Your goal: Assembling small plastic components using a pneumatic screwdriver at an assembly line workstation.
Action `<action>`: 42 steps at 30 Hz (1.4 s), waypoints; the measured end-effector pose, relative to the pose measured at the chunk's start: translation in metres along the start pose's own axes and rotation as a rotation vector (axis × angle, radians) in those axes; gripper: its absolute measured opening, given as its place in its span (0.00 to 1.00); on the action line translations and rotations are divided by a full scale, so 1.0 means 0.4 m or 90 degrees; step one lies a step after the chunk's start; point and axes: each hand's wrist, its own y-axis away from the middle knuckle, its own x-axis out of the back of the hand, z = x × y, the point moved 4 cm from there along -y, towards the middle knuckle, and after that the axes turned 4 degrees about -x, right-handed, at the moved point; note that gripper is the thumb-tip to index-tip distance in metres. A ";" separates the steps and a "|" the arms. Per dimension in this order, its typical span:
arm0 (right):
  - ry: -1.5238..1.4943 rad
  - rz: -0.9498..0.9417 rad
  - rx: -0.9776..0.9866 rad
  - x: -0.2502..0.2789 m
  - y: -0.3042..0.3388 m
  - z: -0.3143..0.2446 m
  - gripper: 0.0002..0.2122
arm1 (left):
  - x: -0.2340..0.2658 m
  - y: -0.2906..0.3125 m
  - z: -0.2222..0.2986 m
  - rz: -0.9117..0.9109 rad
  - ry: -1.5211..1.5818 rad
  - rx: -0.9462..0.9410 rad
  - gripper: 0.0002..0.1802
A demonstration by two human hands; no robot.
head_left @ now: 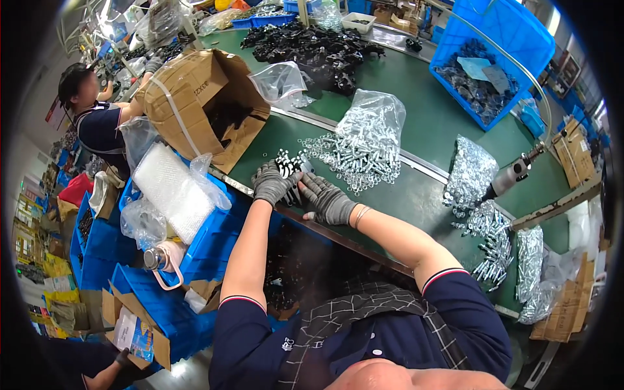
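Note:
My left hand (272, 184), in a grey knitted glove, is at the near edge of the green worktable, its fingers and thumb closed round a cluster of small black-and-silver metal parts (286, 160). Close beside it, my right hand (330, 200) wears the same kind of glove. Its fingers are stretched out toward the cluster, and their tips touch or nearly touch the left thumb. More of the dark parts show below, between the two hands. Just beyond lies a loose heap of shiny silver metal pins (361, 156), spilling from a clear plastic bag (376, 114).
A cardboard box (175, 107) leans open at the left, near a co-worker (97, 117). Black parts (312, 49) are piled at the back. A tilted blue bin (494, 32) stands far right. Nearer are a power screwdriver (510, 177) and more silver pins (491, 244).

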 end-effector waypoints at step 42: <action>-0.082 0.070 0.074 0.139 0.384 0.022 0.31 | -0.124 0.235 0.279 0.036 0.021 -0.127 0.58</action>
